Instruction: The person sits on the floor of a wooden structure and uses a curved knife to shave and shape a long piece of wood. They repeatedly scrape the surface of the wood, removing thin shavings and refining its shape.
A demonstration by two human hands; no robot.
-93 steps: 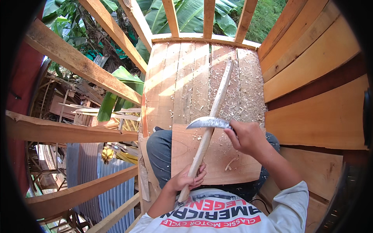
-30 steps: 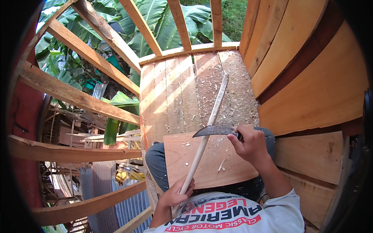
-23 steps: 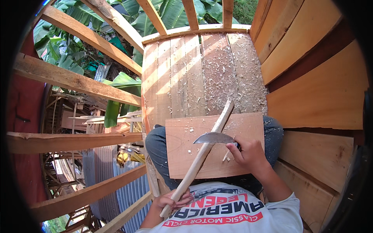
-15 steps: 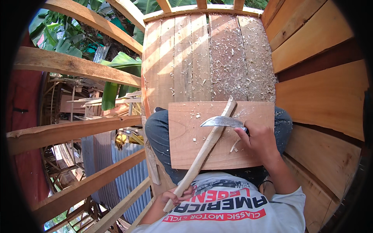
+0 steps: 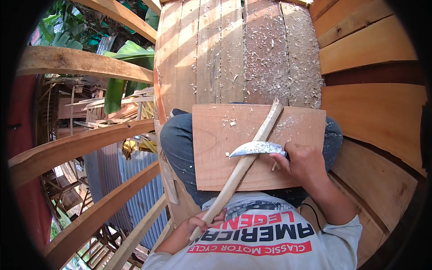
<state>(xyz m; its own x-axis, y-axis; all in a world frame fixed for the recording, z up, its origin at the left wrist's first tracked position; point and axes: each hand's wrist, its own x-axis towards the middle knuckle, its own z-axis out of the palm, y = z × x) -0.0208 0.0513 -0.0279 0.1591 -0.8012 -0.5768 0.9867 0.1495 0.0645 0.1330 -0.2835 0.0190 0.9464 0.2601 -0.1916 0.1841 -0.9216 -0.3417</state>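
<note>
Right hand point(image 5: 302, 163) gripping curved knife point(image 5: 255, 148); left hand point(image 5: 195, 222) curled round near end of wooden stick point(image 5: 234, 179).

Stick point(image 5: 240, 173) and curved knife point(image 5: 256, 148) (1 across the other) in 2 hands point(image 5: 305, 164)

We see a knife point(image 5: 257, 149) with a glossy, mottled metal blade. We log the stick point(image 5: 238, 173) as matt bare wood, the board point(image 5: 211, 135) as smooth wood, the shirt point(image 5: 265, 239) as matt cloth, the corrugated sheets point(image 5: 138, 180) as metal.
</note>
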